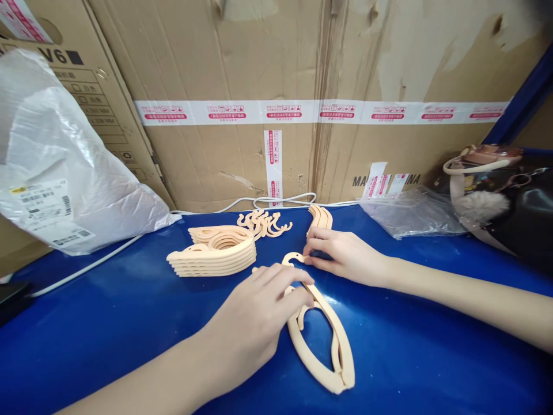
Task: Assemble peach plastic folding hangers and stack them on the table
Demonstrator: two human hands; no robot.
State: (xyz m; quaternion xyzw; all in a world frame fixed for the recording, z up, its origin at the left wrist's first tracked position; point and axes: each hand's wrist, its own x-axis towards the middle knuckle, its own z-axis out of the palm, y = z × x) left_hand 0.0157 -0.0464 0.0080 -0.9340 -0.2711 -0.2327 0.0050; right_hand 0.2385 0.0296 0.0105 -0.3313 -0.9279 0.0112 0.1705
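Note:
A cream plastic folding hanger (343, 346) lies folded on the blue tabletop, its two curved arms forming a long loop that points toward me. My left hand (254, 323) grips it near its upper end, with thumb and fingers closed over the joint. At the hook (292, 257), my right hand (345, 253) pinches the tip between thumb and fingers. Just behind the right hand stand several curved hanger arms (320, 217) nested together. Left of the hook are a neat stack of folded hangers (211, 259) and a loose heap of small hooks (264, 223).
Taped cardboard boxes (224, 155) wall off the back of the blue table (415, 357). A white plastic parcel (73, 167) stands at left, above a dark device (12, 297). White cable (242, 202) runs along the back. At right lie a clear bag (410, 213) and a black bag (522, 207).

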